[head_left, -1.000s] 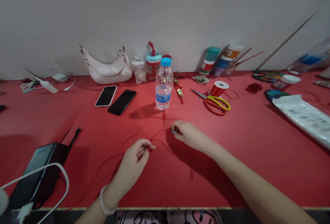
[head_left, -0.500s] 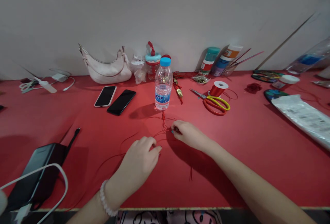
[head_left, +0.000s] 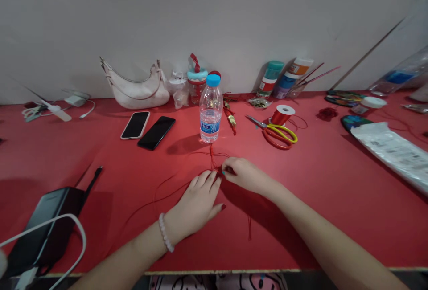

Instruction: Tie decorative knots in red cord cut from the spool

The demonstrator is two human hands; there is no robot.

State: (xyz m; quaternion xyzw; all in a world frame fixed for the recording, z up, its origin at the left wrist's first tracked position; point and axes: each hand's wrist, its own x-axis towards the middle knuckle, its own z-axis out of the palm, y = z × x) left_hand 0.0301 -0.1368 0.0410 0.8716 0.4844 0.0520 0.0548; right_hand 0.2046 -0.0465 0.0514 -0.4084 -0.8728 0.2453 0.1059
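Observation:
Thin red cord (head_left: 211, 158) runs from the base of a blue-capped water bottle (head_left: 209, 125) toward me, with loose strands curving left over the red table. My right hand (head_left: 245, 175) is closed in a pinch on the cord, just below the bottle. Beside it, my left hand (head_left: 199, 203) lies low with fingers stretched out and thumb spread away. Its fingertips meet the cord near the right fingers. Exactly where the strands pass under the fingers is hidden.
Scissors (head_left: 279, 133) and a spool of red cord (head_left: 281, 115) lie right of the bottle. Two phones (head_left: 156, 132) are to its left. A black power bank (head_left: 40, 227) with a white cable sits at near left. A white bag (head_left: 138, 91) stands by the wall.
My left hand has moved right and forward to the right hand, its fingers uncurling from a bent pose. The right hand stays pinched in nearly the same place.

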